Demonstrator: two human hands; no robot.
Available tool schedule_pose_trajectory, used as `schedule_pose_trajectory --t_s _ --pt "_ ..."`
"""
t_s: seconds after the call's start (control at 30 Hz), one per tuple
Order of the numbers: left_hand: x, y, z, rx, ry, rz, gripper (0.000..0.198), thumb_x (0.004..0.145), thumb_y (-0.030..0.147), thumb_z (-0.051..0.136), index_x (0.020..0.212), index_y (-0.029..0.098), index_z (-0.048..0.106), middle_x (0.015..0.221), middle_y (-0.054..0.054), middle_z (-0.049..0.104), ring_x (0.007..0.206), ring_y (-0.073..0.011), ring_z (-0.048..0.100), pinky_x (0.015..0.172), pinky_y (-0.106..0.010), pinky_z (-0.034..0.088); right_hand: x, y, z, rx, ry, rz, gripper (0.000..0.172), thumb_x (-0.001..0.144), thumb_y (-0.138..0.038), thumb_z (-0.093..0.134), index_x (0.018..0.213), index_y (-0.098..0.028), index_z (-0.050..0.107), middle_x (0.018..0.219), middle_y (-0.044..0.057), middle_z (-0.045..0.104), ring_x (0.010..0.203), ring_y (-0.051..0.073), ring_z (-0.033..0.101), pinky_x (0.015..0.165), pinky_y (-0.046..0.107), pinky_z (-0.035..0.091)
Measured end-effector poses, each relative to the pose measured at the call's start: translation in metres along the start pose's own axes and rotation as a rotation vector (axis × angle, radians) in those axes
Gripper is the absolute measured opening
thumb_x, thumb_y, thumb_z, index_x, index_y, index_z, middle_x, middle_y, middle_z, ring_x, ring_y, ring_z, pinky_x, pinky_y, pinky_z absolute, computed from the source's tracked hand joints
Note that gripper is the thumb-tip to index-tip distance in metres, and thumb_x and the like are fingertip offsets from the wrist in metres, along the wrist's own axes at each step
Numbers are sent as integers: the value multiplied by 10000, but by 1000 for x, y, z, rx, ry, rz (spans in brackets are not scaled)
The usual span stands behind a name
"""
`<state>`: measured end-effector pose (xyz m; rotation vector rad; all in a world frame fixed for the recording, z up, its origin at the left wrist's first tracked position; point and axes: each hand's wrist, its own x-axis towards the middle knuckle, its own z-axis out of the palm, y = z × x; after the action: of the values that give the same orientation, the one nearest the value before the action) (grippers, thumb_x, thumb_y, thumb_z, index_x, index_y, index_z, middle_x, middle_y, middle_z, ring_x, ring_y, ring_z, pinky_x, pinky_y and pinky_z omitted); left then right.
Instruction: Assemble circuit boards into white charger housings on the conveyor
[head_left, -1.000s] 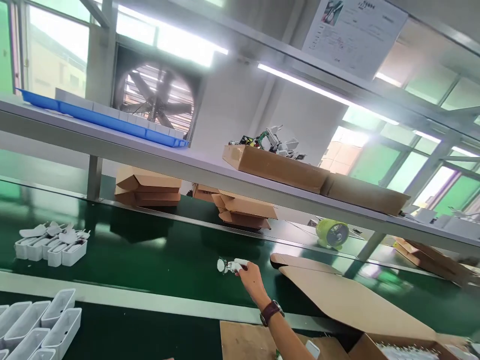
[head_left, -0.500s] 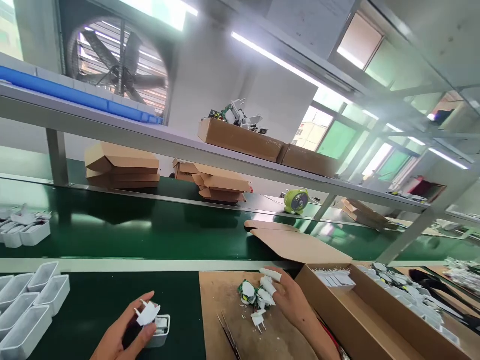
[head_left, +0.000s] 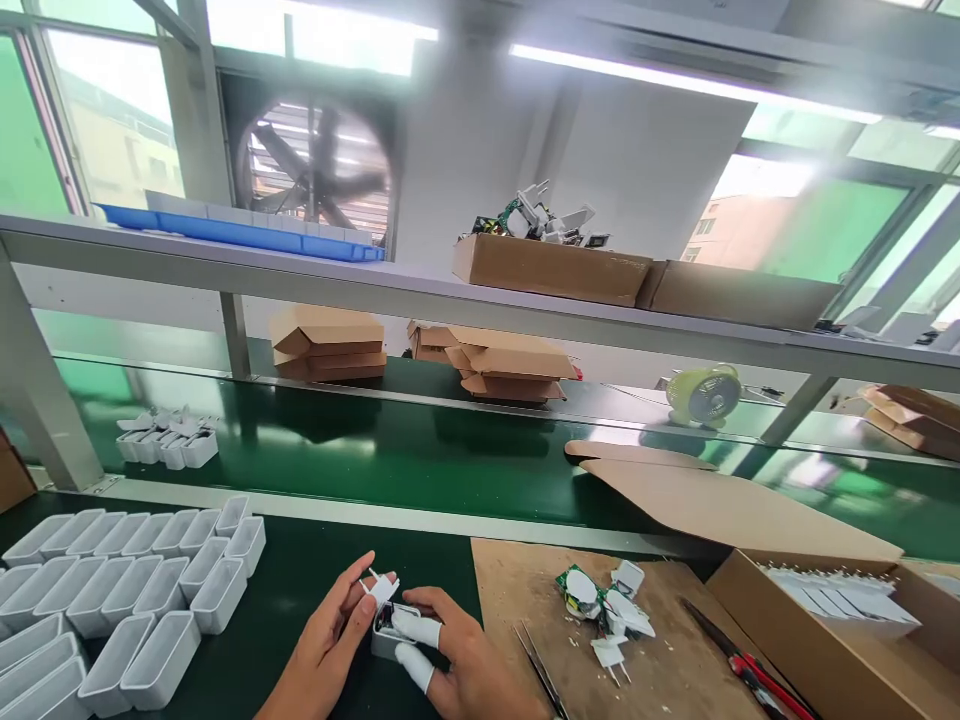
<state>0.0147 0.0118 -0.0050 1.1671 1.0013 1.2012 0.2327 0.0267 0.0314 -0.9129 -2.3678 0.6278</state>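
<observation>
Toward the table's (head_left: pixel 292 560) near middle, the left hand (head_left: pixel 326 640) pinched a white two-pin plug cover (head_left: pixel 382 588) between thumb and fingers, just beside a small white case (head_left: pixel 385 646). Wearing white finger covers (head_left: pixel 418 628), the right hand (head_left: pixel 476 655) gripped the case by its right side. Both pieces looked light, stiff and perhaps slippery; outer walls seemed the safest hold for the case, flat edges for the cover, with the case's inside probably more fragile.

We hold a small white plug piece (head_left: pixel 383 588), tilted with its two pins pointing up and leftward, close against the rim of a white box-shaped case (head_left: pixel 384 646), open-topped with dark contents partly showing.
</observation>
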Motion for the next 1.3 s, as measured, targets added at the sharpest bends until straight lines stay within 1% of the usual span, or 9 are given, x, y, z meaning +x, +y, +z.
schedule_pose_trajectory --t_s 0.17,0.33,0.53,0.7,0.87,0.97,1.1,1.2,1.3 --pt "5 -3 9 -36 -14 2 762 922 688 626 1505 217 489 1420 -137 689 1375 -291 602 1174 -434 466 -6 3 7 -82 24 -57 457 952 -113 558 1373 -273 634 1353 113 642 1198 242 675 1039 347 556" --pt "4 -3 12 -6 22 -8 740 904 688 643 1450 197 548 1311 -137 743 1247 -294 680 1099 -404 521 -7 3 11 -93 57 -70 436 984 -131 558 1402 -246 597 1411 139 611 1245 236 664 1076 343 545" --pt "2 6 16 306 44 137 542 997 584 559 1420 255 638 1126 -74 722 996 -238 696 907 -358 580 -16 15 18 -339 60 -97 416 846 -34 543 1220 -150 681 1604 244 413 1260 341 665 1002 450 603" --pt "3 7 15 447 22 262 482 1023 510 548 1446 290 625 1108 -78 681 1014 -240 668 913 -365 572 -12 15 17 -368 -12 -108 533 844 -24 512 1345 -181 604 1508 196 550 1269 320 662 996 428 606" --pt "3 7 10 434 -13 268 488 1075 490 438 1505 291 553 1274 -100 642 1168 -254 632 1029 -406 538 1 2 8 -190 33 -125 482 970 -118 505 1431 -253 534 1386 137 617 1161 251 702 977 364 610" --pt "3 10 5 394 84 254 502 1090 491 392 1534 282 497 1380 -107 595 1262 -261 597 1093 -436 503 3 -4 2 -183 120 -126 435 987 -121 489 1386 -277 566 1300 113 649 1067 235 726 914 346 633" --pt "4 14 -4 359 253 238 488 1083 521 404 1471 253 529 1327 -109 625 1252 -269 597 1105 -469 480 3 -5 -2 -164 227 -94 418 989 -127 502 1378 -266 567 1275 124 658 1075 246 721 928 354 625" --pt "5 14 -6 335 306 226 480 1080 540 403 1437 248 535 1310 -107 633 1227 -263 603 1096 -470 477 4 -2 5 -134 122 -105 465 958 -79 488 1373 -267 584 1250 120 677 1085 253 706 933 373 619" --pt "3 13 -3 353 283 218 473 1078 541 403 1424 247 539 1301 -107 638 1222 -262 603 1093 -464 472 3 2 13 -153 51 -93 457 944 -55 480 1335 -253 612 1268 126 675 1105 261 689 946 390 609"
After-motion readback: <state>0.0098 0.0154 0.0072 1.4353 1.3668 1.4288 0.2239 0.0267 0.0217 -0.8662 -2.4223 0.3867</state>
